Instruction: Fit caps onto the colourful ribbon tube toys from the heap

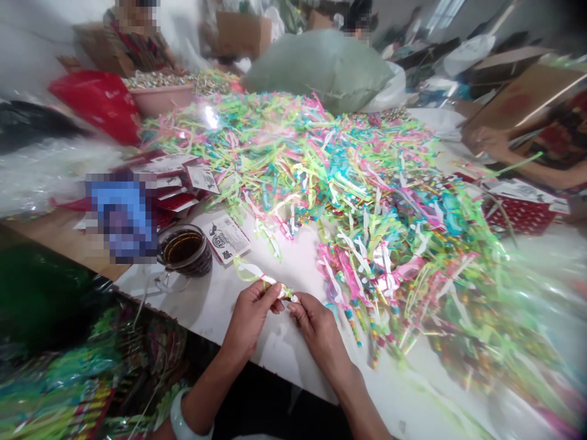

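My left hand [251, 315] and my right hand [316, 327] meet over the white table [293, 269] near its front edge. Both are closed in a pinch on one small clear packet with a green and white strip [268, 282], held between their fingertips. The strip trails up and left from the fingers. A huge heap of the same colourful strip packets [367, 183] in green, pink, blue and white covers the table just beyond and right of my hands. A pale bangle [181, 421] sits on my left wrist.
A glass cup of dark tea [186, 249] stands left of my hands, with printed cards [227, 237] and red packs beside it. A bag of finished packets [68, 379] lies lower left. Other people sit at the far side and right, near boxes and a green sack [321, 67].
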### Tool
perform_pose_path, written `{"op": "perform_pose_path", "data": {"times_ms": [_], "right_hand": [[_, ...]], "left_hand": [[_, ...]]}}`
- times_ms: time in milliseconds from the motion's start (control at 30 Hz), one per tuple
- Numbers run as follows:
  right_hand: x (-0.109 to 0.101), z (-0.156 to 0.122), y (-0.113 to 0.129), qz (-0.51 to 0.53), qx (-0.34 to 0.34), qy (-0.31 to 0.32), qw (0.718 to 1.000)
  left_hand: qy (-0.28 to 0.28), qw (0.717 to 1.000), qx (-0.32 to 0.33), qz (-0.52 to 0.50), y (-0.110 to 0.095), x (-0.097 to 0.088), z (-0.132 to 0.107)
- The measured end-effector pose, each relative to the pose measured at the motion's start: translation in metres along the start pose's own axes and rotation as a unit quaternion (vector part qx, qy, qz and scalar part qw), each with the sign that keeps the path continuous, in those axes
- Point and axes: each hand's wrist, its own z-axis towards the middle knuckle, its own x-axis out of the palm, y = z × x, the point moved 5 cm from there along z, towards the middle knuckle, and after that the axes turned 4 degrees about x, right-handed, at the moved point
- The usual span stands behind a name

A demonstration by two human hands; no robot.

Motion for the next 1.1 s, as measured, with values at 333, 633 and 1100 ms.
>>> {"op": "perform_pose_path", "data": {"times_ms": [333,633,1100], "right_hand": [[0.0,0.001,-0.002,0.009,0.004,0.037,0.999],[-0.016,-0.001,-0.005,0.001,0.008,0.033,0.999],[-0.075,0.097,0.0,-0.388,-0.026,-0.155,0.908]], "left_hand": [[0.028,0.999,0.022,0.018,-0.005,-0.002,0.003],[0.092,0.996,0.011,0.002,-0.011,0.014,0.001],[0.106,0.762,0.162,0.618,-0.009,0.021,0.07]]}}
